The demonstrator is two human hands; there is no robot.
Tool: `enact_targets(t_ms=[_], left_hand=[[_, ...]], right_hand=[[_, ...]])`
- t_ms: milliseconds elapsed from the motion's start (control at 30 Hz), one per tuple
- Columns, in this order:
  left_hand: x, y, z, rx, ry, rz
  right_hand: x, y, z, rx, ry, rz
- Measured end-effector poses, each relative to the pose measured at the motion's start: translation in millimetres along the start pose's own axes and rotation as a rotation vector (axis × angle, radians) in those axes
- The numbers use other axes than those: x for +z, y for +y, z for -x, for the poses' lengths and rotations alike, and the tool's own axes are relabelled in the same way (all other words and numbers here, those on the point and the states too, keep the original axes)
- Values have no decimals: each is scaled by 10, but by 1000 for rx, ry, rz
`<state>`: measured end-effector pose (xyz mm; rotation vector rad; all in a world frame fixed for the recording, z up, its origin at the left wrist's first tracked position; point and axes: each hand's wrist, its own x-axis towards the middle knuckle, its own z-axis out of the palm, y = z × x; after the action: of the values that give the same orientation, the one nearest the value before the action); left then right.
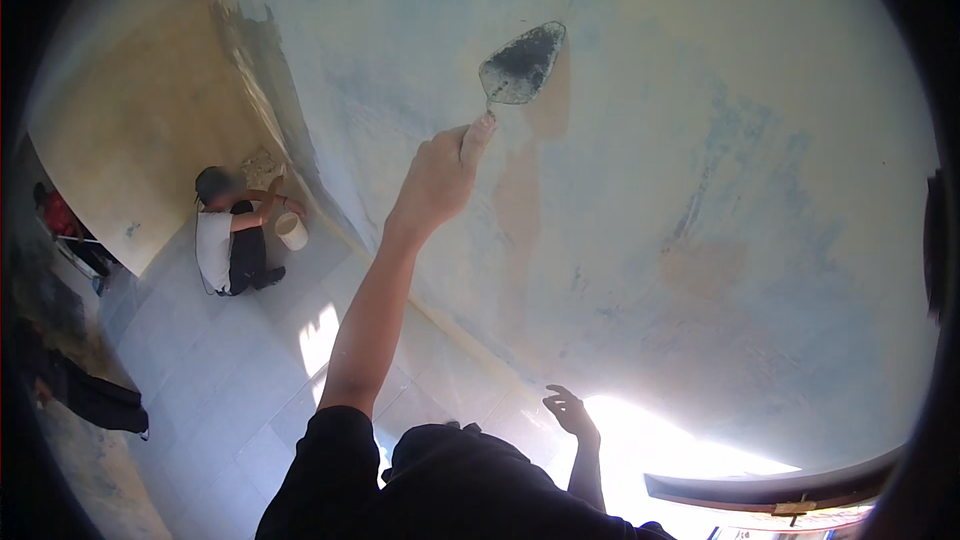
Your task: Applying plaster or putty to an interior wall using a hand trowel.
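My left hand [440,175] is raised on an outstretched arm and closed round the handle of a trowel [522,64]. The trowel's blade is pointed and rounded, with dark, mottled grey patches, and it tilts up to the right against the wall [630,160]. Most of the handle is hidden in the fist. The wall is pale, with bluish and peach-toned patches. Lower and to the right, my right hand [570,412] hangs near the wall with its fingers bent and apart, and nothing shows in it.
At left, a person [215,245] in a white top sits on the tiled floor [215,370] beside the wall corner, holding a white bucket [291,231]. Other people [95,395] appear at the far left edge. Bright light enters at lower right beside a dark frame [780,490].
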<state>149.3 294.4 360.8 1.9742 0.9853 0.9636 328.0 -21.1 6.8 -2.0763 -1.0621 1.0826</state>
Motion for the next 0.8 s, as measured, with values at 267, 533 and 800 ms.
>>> enact_targets(t_ms=[267,533,800], left_hand=[[-17,-36,0,-47,-26,92],[241,-353,-7,6,-13,41],[247,-206,-71,30,-27,124]], right_hand=[[104,17,77,29,-38,13],[169,271,-124,-7,-39,16],[203,179,-149,-101,-1,-74]])
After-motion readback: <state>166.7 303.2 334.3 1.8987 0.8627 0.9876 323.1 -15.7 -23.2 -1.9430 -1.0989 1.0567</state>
